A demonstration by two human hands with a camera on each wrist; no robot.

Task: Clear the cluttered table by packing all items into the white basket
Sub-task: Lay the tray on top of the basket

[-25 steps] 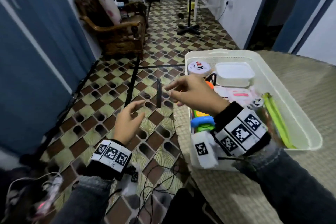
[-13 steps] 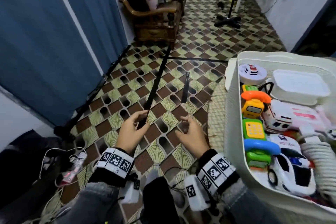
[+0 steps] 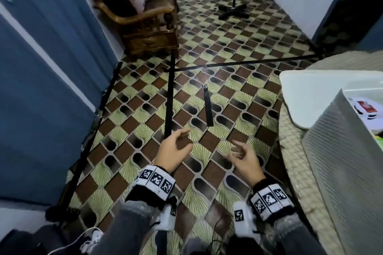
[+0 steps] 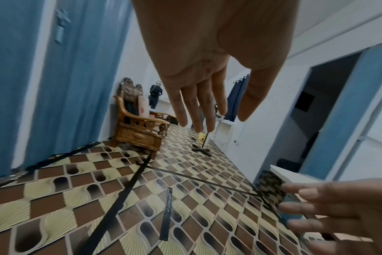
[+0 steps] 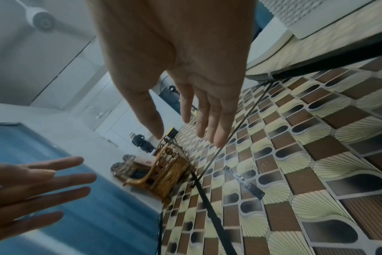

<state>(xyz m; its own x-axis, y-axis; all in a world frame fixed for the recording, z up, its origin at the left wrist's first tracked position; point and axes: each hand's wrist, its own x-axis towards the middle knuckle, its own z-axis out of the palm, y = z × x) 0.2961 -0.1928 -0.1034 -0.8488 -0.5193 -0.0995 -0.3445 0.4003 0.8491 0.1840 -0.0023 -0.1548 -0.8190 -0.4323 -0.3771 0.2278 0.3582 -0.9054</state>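
The white basket (image 3: 335,161) stands at the right edge of the head view on the woven-covered table (image 3: 290,151); its ribbed wall faces me and a white toy car (image 3: 364,107) shows inside. Both hands hover over the patterned floor, left of the table. My left hand (image 3: 176,147) is relaxed and holds nothing; in the left wrist view the left hand (image 4: 216,119) has its fingers straight. My right hand (image 3: 240,155) is also empty, and the right hand (image 5: 185,136) has its fingers spread. A thin black stick (image 3: 207,107) lies on the floor ahead of the hands.
Black tripod legs (image 3: 169,99) run across the floor just beyond my left hand. A carved wooden armchair (image 3: 145,27) stands at the back left and a fan stand base (image 3: 233,9) further back. Blue panels (image 3: 41,68) line the left side. Cables (image 3: 215,232) trail by my feet.
My right hand has come away from above the basket and dropped beside the left hand over the floor. The view has swung left, leaving the basket at the right edge.
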